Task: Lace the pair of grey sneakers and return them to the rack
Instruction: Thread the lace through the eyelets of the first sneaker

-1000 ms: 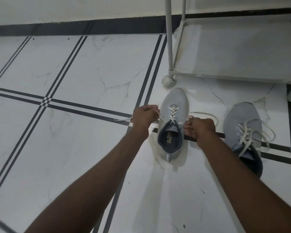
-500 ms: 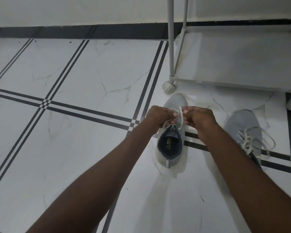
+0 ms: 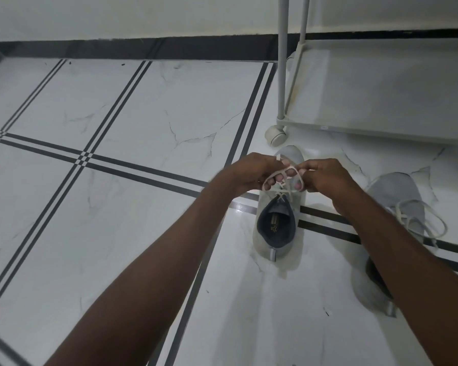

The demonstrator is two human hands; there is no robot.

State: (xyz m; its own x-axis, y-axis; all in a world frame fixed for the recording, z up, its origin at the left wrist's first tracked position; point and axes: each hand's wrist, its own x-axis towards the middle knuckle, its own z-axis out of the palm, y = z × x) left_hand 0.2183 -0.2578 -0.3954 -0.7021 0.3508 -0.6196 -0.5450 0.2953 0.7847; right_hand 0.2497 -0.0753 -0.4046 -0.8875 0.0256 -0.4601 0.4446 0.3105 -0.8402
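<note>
A grey sneaker [image 3: 275, 244] with a dark blue lining stands on the tiled floor, toe pointing away from me. Above its tongue, my left hand [image 3: 251, 173] and my right hand [image 3: 325, 175] are close together, each pinching part of its white lace [image 3: 284, 173], which forms loops between the fingers. The second grey sneaker [image 3: 397, 196] lies to the right, partly hidden by my right forearm, its white lace lying loose in loops over the top.
A white rack [image 3: 381, 128] on castors stands just beyond the shoes, its low shelf at the upper right and one wheel [image 3: 275, 134] near the first sneaker's toe. A dark skirting runs along the wall behind. White floor tiles with black lines spread to the left.
My hands came together from either side of the shoe to above its tongue. The lace ends, pulled out sideways before, are now looped between my fingers.
</note>
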